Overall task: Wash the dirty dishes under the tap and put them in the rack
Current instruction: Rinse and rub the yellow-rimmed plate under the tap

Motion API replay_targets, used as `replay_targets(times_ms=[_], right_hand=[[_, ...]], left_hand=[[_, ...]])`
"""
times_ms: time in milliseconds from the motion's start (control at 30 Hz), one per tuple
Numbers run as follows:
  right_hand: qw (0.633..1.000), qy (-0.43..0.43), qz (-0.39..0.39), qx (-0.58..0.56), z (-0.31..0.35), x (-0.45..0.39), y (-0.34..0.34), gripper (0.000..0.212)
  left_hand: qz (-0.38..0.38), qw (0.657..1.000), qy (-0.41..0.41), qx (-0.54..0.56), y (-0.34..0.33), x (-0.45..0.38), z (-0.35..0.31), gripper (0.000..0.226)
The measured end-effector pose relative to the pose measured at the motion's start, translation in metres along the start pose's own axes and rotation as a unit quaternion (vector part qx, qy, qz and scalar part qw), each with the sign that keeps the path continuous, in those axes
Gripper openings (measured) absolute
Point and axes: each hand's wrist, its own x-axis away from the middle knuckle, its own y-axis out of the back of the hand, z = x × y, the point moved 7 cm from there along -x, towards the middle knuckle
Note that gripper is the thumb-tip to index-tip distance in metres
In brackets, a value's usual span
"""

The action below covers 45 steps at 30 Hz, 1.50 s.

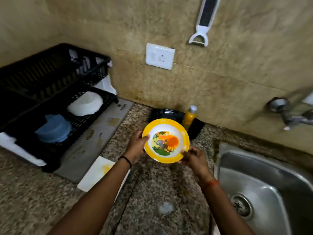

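Observation:
A yellow-rimmed bowl (165,140) with a cartoon picture and an orange stain inside is held above the granite counter. My left hand (136,146) grips its left rim, thumb on top. My right hand (193,158) pinches its lower right rim. The black two-tier dish rack (55,92) stands at the left, with a blue bowl (53,128) and a white bowl (85,103) upside down on its lower tier. The steel sink (264,189) lies at the right, and the tap (291,114) juts from the wall above it.
A white square plate (97,172) with a yellow stain lies on the counter under my left forearm. A yellow bottle (189,117) stands on a black tray (169,114) by the wall. A socket (160,56) and a peeler (202,22) are on the wall.

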Motion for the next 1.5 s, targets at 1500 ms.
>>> replay_targets(times_ms=[1500], right_hand=[[0.841, 0.213, -0.382, 0.32, 0.19, -0.046, 0.427, 0.025]], left_hand=[[0.155, 0.98, 0.062, 0.104, -0.439, 0.054, -0.029, 0.018]])
